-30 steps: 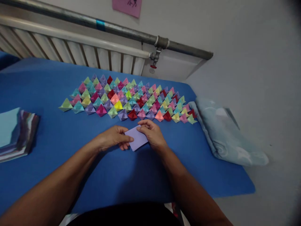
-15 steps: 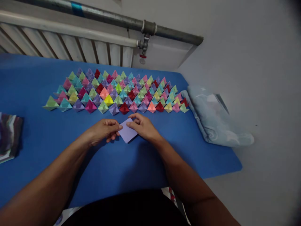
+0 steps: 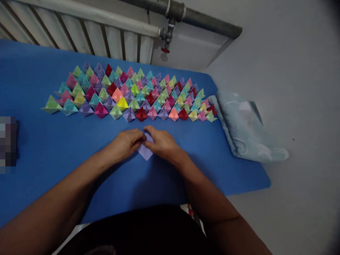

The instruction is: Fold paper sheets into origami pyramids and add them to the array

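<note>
Between my hands is a small folded square of lilac paper (image 3: 146, 152), turned with one corner toward me. My left hand (image 3: 130, 140) pinches it near its upper left part, thumb and fingers together. From the other side my right hand (image 3: 161, 141) grips it, thumb on top, with the index finger curved around the far corner. Fingers of both hands cover the paper's upper half. Just beyond my hands stand rows of folded paper boats (image 3: 141, 114) in many colours.
The boats stand on a blue table (image 3: 111, 198). A folded pale blue blanket (image 3: 239, 127) lies at its right end. At the left edge is a blurred-out object (image 3: 7, 143). Behind the table are a white radiator (image 3: 79, 32) and a metal pipe with a valve (image 3: 170, 30).
My left hand has moved right and up along the paper, nearer my right hand, and now covers more of it. The view has tipped slightly downward.
</note>
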The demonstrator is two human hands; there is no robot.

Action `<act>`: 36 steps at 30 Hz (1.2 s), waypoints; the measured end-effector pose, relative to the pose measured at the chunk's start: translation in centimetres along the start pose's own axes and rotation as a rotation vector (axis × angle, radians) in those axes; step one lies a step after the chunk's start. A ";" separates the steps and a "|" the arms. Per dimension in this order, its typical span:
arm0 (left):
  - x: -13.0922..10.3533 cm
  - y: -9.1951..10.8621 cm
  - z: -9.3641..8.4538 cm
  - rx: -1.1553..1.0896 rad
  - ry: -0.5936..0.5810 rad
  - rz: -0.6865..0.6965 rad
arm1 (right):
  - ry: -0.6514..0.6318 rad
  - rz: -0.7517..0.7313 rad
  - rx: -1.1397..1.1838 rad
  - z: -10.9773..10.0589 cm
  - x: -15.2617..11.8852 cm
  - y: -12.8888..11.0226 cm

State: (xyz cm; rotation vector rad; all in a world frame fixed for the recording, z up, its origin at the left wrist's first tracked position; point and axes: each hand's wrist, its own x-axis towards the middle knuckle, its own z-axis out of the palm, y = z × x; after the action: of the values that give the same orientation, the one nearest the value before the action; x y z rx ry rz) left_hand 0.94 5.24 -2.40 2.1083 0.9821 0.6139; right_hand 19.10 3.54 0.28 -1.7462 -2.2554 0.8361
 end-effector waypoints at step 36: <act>-1.0 -0.9 -1.6 0.163 -0.182 0.220 | 0.069 -0.498 0.194 0.0 -3.0 5.3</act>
State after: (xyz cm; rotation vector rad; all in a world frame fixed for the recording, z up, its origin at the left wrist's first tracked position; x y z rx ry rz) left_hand -1.12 5.47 -2.17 2.3910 0.7255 0.4498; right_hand 24.49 1.58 -1.85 -1.0442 -2.3165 0.8289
